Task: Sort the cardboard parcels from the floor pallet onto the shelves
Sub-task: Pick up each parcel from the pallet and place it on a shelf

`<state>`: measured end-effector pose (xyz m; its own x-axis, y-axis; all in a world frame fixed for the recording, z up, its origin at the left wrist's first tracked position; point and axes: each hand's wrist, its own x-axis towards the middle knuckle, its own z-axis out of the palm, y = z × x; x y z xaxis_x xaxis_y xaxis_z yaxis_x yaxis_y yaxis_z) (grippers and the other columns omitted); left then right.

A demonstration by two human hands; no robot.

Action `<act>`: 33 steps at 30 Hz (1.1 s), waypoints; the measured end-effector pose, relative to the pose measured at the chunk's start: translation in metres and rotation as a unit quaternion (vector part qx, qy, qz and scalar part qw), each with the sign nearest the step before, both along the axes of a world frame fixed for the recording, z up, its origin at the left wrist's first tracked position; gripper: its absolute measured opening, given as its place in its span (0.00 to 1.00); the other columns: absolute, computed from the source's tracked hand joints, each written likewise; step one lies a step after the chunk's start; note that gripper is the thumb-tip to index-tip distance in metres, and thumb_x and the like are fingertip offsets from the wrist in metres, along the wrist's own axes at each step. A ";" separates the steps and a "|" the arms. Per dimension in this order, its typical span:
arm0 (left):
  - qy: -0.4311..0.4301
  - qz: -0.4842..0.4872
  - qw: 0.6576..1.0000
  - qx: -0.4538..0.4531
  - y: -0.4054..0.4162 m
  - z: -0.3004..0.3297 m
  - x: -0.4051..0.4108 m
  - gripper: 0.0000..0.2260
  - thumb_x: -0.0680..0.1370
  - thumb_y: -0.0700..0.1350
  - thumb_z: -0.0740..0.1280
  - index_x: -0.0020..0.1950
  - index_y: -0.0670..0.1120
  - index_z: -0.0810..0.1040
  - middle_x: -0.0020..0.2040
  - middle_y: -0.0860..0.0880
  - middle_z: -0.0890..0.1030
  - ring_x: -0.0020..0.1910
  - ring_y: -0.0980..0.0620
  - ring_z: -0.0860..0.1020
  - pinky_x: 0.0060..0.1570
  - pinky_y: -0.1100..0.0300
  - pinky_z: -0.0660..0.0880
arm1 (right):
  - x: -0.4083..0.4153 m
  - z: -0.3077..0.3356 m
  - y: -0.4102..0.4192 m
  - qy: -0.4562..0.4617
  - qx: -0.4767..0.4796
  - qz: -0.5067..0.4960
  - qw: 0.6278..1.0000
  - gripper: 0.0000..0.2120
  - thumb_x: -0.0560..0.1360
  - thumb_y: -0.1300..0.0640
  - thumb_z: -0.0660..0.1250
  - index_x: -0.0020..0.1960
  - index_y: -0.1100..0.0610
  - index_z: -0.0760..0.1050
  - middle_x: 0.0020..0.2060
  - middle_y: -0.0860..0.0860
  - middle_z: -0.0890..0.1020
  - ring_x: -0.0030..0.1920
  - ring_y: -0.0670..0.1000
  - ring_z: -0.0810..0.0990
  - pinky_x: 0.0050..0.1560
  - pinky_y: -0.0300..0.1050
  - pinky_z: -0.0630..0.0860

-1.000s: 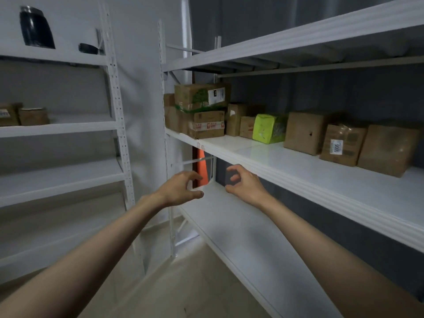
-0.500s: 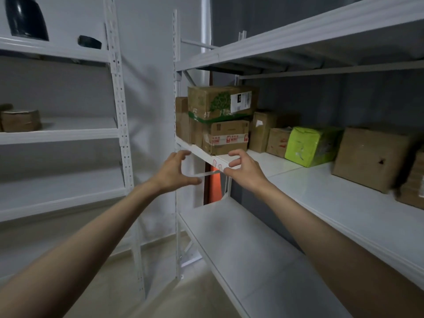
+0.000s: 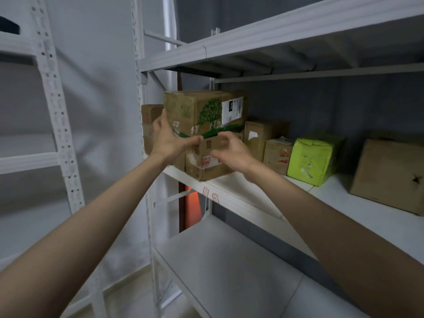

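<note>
The top box (image 3: pixel 202 113) sits straight ahead, long side left-right; it is gripped at its near-left corner by the left hand (image 3: pixel 168 140), while the right hand (image 3: pixel 231 152) is held half-curled, empty, just below it.

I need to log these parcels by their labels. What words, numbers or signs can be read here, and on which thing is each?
"070": white shipping label on the top cardboard box with the green tree print; its barcode and small print are blurred.
Red print on white tape: lower cardboard box, blurred.
Red marks: white shelf edge, unreadable.
Red print: small brown box, unreadable.
</note>
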<state>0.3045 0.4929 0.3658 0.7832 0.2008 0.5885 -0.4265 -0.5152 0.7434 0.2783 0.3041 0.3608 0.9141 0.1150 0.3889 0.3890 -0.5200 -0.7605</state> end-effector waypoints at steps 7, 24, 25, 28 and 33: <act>-0.022 0.003 1.000 -0.018 0.006 0.018 0.066 0.64 0.63 0.61 0.82 0.82 0.52 0.39 0.82 0.44 0.44 0.81 0.42 0.47 0.78 0.39 0.52 | 0.052 0.014 0.030 -0.026 0.031 -0.049 0.998 0.37 0.76 0.56 0.72 0.80 0.50 0.58 0.75 0.53 0.65 0.71 0.56 0.70 0.71 0.57 0.72; -0.090 -0.055 0.984 -0.146 0.019 0.025 0.075 0.61 0.59 0.68 0.80 0.81 0.60 0.45 0.75 0.46 0.61 0.72 0.48 0.65 0.66 0.54 0.64 | 0.078 0.031 0.055 -0.130 0.239 -0.105 0.957 0.27 0.81 0.49 0.67 0.78 0.48 0.63 0.73 0.49 0.61 0.68 0.48 0.68 0.65 0.40 0.67; -0.090 -0.064 0.983 -0.149 0.019 0.026 0.069 0.62 0.58 0.70 0.79 0.82 0.59 0.46 0.76 0.47 0.61 0.70 0.51 0.65 0.68 0.53 0.64 | 0.078 0.033 0.051 -0.120 0.265 -0.113 0.950 0.31 0.80 0.48 0.68 0.79 0.48 0.60 0.74 0.49 0.60 0.66 0.47 0.68 0.64 0.40 0.67; -0.068 -0.110 0.978 -0.161 0.016 0.027 0.051 0.64 0.53 0.73 0.78 0.81 0.61 0.47 0.77 0.48 0.63 0.72 0.51 0.67 0.70 0.42 0.69 | 0.071 0.037 0.032 -0.077 0.393 -0.117 0.909 0.41 0.77 0.44 0.71 0.82 0.47 0.51 0.76 0.52 0.62 0.73 0.54 0.68 0.73 0.56 0.68; -0.031 -0.195 0.966 -0.165 -0.001 0.014 0.017 0.61 0.54 0.72 0.79 0.80 0.62 0.52 0.69 0.56 0.72 0.65 0.53 0.76 0.64 0.45 0.75 | 0.033 0.042 -0.033 -0.070 0.558 -0.125 0.817 0.47 0.73 0.43 0.76 0.81 0.44 0.49 0.71 0.52 0.74 0.65 0.58 0.79 0.62 0.65 0.78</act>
